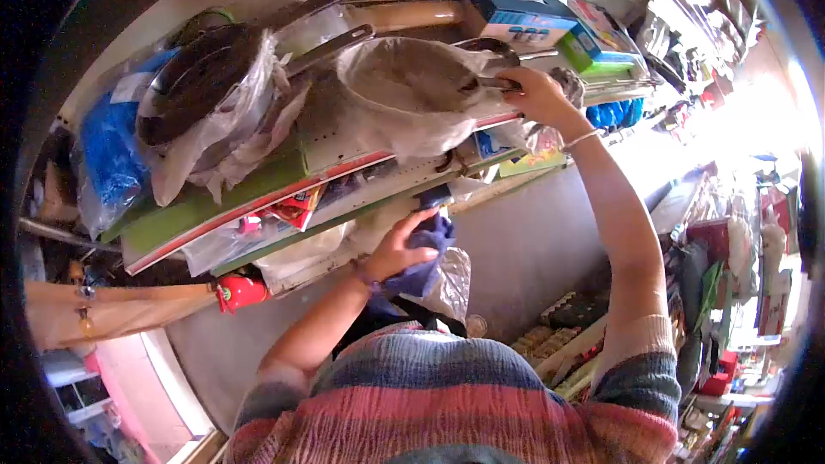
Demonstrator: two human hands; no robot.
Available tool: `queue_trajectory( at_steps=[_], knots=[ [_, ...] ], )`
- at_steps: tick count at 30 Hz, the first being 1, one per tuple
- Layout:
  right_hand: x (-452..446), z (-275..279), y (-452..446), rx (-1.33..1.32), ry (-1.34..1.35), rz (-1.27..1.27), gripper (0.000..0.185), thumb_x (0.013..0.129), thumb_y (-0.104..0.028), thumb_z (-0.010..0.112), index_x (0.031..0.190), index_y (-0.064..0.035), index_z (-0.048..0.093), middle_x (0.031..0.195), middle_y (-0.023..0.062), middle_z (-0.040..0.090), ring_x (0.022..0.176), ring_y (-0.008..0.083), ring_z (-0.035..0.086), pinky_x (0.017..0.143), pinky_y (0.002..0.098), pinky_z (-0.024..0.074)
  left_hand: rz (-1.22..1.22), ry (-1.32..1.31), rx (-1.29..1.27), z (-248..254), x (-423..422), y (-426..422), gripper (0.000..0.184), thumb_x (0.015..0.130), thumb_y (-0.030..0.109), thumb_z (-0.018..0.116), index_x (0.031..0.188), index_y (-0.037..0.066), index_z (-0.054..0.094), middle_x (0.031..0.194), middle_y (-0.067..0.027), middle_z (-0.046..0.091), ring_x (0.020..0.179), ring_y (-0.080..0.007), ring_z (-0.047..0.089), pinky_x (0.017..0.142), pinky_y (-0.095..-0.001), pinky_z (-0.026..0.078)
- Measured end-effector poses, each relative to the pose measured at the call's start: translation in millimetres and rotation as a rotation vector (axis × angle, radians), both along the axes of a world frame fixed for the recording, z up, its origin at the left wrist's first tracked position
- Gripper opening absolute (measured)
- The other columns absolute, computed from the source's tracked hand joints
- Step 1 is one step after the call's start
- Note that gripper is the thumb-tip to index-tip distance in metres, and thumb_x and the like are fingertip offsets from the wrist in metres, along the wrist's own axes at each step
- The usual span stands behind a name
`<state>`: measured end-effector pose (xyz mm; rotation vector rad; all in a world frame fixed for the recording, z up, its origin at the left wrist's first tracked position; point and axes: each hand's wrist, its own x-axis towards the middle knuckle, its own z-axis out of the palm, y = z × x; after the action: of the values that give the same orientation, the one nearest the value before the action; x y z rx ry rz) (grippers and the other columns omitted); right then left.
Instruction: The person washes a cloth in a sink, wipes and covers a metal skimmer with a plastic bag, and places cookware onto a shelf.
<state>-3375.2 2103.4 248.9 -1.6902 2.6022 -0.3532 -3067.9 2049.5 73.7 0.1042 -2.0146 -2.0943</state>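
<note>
My right hand (537, 96) is wrapped round the handle of a pan (412, 77) that is covered in clear plastic, on the upper shelf. Lower down, in front of my body, my left hand (402, 253) holds a dark blue cloth (423, 262), its thumb and fingers pressed round it. Another dark pan (202, 82), partly wrapped in plastic, lies on the same shelf to the left, its handle pointing up and right.
A blue bag (125, 155) lies at the shelf's left end. Boxes (524, 17) stand behind the pans on the right. The shelf's red-edged front (258, 206) runs diagonally. Below it hangs a red object (242, 292). More goods fill shelves at the far right.
</note>
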Motion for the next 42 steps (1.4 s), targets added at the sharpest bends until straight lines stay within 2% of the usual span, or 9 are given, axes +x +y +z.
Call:
queue_trajectory(
  at_steps=[1,5,6,10,13,26,35,37,42],
  knots=[
    [5.4,1.7,2.5,0.024,0.044,-0.039,0.034,0.072,-0.014,0.059,0.105,-0.0060,0.060,0.093,0.0147,0.063,0.087,0.0258,0.061,0.076,0.0339,0.0468,0.040,0.092,-0.247,2.5,-16.3,7.6,0.075,0.070,0.021,0.066,0.136,0.009,0.032,0.123,-0.0095,0.047,0.105,-0.0180,0.050,0.093,-0.0295,0.038],
    [24.5,8.4,8.9,-0.013,-0.038,-0.013,0.033,0.072,-0.017,0.061,0.104,-0.0080,0.059,0.092,0.0139,0.063,0.086,0.0277,0.061,0.076,0.0359,0.0467,-0.111,0.012,0.208,30.3,-77.4,34.7,0.075,0.078,0.019,0.064,0.139,0.007,0.021,0.114,-0.0113,0.054,0.105,-0.0174,0.049,0.095,-0.0300,0.035],
    [31.1,9.8,11.1,-0.041,-0.082,-0.013,0.033,0.071,-0.015,0.062,0.103,-0.0070,0.058,0.090,0.0139,0.064,0.086,0.0274,0.062,0.076,0.0354,0.0472,0.020,0.164,-0.002,8.7,-103.6,35.9,0.072,0.082,0.018,0.060,0.140,0.009,0.019,0.110,-0.0093,0.055,0.099,-0.0151,0.051,0.090,-0.0287,0.039],
    [44.6,-3.6,24.8,-0.064,-0.051,0.050,0.035,0.069,-0.015,0.063,0.102,-0.0055,0.058,0.087,0.0153,0.063,0.085,0.0279,0.062,0.074,0.0359,0.0480,-0.015,0.122,0.969,20.9,-154.5,46.0,0.070,0.089,0.017,0.054,0.142,0.016,0.008,0.100,-0.0071,0.055,0.073,-0.0110,0.055,0.067,-0.0233,0.048],
    [85.8,16.4,35.2,0.003,-0.066,-0.078,0.030,0.068,-0.012,0.061,0.097,-0.0038,0.059,0.086,0.0153,0.062,0.083,0.0317,0.060,0.074,0.0384,0.0471,-0.455,0.296,1.361,-8.3,-196.8,36.1,0.053,0.092,0.037,0.043,0.137,0.016,0.024,0.112,-0.0086,0.052,0.095,-0.0144,0.054,0.085,-0.0316,0.045],
    [133.5,-18.1,57.3,-0.150,0.056,-0.101,0.034,0.068,-0.017,0.066,0.100,-0.0068,0.060,0.088,0.0114,0.058,0.088,0.0304,0.056,0.075,0.0396,0.0457,-0.213,0.240,1.394,40.2,-190.6,37.0,0.063,0.085,0.062,0.036,0.131,0.019,0.037,0.127,-0.0049,0.044,0.116,-0.0203,0.042,0.097,-0.0386,0.033],
    [119.3,9.0,50.6,-0.129,0.248,0.027,0.037,0.073,-0.012,0.060,0.110,-0.0094,0.059,0.090,0.0127,0.059,0.087,0.0286,0.057,0.074,0.0376,0.0471,0.021,0.500,0.844,27.0,-196.8,30.2,0.028,0.090,0.019,0.047,0.115,0.007,0.048,0.112,-0.0051,0.053,0.102,-0.0162,0.052,0.089,-0.0312,0.042],
    [110.5,32.5,51.4,-0.143,0.380,0.107,0.038,0.072,-0.010,0.061,0.110,-0.0090,0.059,0.090,0.0122,0.059,0.087,0.0286,0.057,0.074,0.0378,0.0473,-0.217,0.408,1.393,23.7,-194.5,31.0,0.026,0.089,0.016,0.049,0.113,0.006,0.049,0.109,-0.0040,0.054,0.098,-0.0137,0.053,0.086,-0.0298,0.045],
    [88.3,55.8,65.9,-0.194,0.186,0.106,0.032,0.074,-0.017,0.058,0.105,-0.0122,0.061,0.091,0.0121,0.061,0.087,0.0311,0.058,0.074,0.0405,0.0483,0.202,0.286,0.955,11.3,-199.6,37.9,0.030,0.088,0.035,0.052,0.103,0.009,0.051,0.085,-0.0071,0.062,0.074,-0.0179,0.060,0.066,-0.0313,0.051]
  ],
)
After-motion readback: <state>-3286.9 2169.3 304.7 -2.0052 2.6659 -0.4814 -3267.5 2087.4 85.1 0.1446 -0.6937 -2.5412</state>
